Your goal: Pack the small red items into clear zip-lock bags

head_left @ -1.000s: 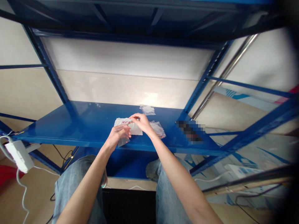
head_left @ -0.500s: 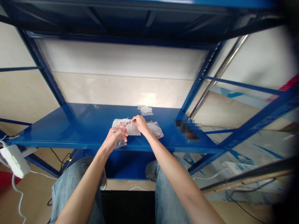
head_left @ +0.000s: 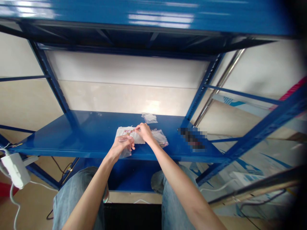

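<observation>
A white cloth (head_left: 138,139) lies near the front of the blue shelf board (head_left: 91,134), with small pinkish and brownish bead-like pieces (head_left: 129,131) on it. My left hand (head_left: 120,145) is closed on a clear plastic bag (head_left: 125,153) at the cloth's left front corner; the bag hangs down toward the shelf edge. My right hand (head_left: 144,131) reaches over the cloth's right end, fingertips pinched at the end of the row of pieces. What sits between those fingertips is too small to make out. Right beside that hand lie clear bags (head_left: 160,138) with small coloured contents.
Flat clear bags (head_left: 150,118) lie farther back. A dark, pixelated object (head_left: 193,138) rests at the right end of the shelf. An upper blue shelf (head_left: 148,19) hangs overhead between upright posts. At the lower left is a white power strip (head_left: 15,171) with cables.
The view has tilted up, so everything sits lower in the picture. My left hand has turned slightly and come a little off the pieces, showing more of them. My right hand keeps its pinch.
</observation>
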A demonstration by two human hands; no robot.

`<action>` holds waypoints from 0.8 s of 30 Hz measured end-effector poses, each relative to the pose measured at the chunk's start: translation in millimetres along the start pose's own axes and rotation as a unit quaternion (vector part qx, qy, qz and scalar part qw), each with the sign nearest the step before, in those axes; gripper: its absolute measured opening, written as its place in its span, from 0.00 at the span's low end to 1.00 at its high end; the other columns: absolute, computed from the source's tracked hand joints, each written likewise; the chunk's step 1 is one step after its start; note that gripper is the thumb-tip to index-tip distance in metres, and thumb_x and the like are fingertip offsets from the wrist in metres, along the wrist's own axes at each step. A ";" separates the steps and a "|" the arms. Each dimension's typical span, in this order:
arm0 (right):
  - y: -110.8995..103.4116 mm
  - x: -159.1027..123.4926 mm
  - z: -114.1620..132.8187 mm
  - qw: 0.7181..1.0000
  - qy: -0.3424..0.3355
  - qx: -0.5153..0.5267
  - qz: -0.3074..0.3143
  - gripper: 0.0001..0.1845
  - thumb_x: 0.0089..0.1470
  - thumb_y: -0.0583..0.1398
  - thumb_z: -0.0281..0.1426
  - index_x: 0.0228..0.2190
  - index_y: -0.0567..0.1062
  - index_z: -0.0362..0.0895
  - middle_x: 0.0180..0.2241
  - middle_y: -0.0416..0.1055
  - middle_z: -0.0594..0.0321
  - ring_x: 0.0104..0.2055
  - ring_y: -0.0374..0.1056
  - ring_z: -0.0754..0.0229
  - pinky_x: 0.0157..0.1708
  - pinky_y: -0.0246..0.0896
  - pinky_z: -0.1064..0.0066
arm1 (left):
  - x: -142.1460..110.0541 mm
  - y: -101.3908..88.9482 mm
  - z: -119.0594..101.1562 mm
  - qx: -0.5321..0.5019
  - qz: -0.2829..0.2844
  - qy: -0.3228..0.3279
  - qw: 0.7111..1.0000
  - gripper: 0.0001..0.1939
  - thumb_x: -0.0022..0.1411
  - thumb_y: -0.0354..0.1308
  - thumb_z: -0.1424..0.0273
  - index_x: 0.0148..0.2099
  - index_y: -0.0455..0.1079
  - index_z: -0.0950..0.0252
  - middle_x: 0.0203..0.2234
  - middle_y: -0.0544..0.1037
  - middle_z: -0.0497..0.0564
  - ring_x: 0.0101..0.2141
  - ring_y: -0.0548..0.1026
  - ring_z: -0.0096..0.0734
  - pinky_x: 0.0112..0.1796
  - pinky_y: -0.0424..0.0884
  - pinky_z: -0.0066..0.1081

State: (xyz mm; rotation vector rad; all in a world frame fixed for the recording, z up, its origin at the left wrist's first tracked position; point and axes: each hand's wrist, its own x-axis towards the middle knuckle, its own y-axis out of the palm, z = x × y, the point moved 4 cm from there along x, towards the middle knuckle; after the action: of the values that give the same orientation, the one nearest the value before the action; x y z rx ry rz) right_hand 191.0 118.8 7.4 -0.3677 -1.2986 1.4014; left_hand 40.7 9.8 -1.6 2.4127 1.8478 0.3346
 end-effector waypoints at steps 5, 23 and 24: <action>3.3 2.9 -2.9 0.998 0.012 0.052 -0.019 0.06 0.54 0.65 0.26 0.28 0.83 0.45 0.34 0.79 0.58 0.40 0.71 0.56 0.44 0.62 0.68 | -0.6 0.6 -3.2 0.007 -0.014 -0.011 1.000 0.22 0.53 0.69 0.53 0.36 0.73 0.68 0.25 0.78 0.54 0.21 0.74 0.29 0.21 0.73 0.28; -20.2 -15.3 30.8 0.908 -0.086 0.404 0.062 0.12 0.60 0.62 0.36 0.34 0.83 0.43 0.39 0.79 0.57 0.43 0.74 0.56 0.42 0.66 0.68 | -2.1 4.2 -4.4 0.032 -0.018 -0.030 0.999 0.22 0.55 0.68 0.52 0.35 0.75 0.68 0.24 0.78 0.54 0.21 0.74 0.29 0.21 0.71 0.26; -16.1 -10.5 22.7 0.918 -0.066 0.390 0.037 0.11 0.60 0.61 0.34 0.33 0.83 0.43 0.37 0.80 0.57 0.41 0.75 0.56 0.42 0.66 0.68 | -2.2 3.6 -4.5 0.022 -0.022 -0.026 0.999 0.22 0.55 0.68 0.53 0.37 0.76 0.69 0.25 0.78 0.54 0.22 0.74 0.29 0.22 0.72 0.27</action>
State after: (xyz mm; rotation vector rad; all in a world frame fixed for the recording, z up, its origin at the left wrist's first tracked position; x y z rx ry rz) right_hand 184.0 95.2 24.0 0.2277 -0.7333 1.8995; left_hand 42.6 6.5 3.2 2.3810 1.9028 0.2288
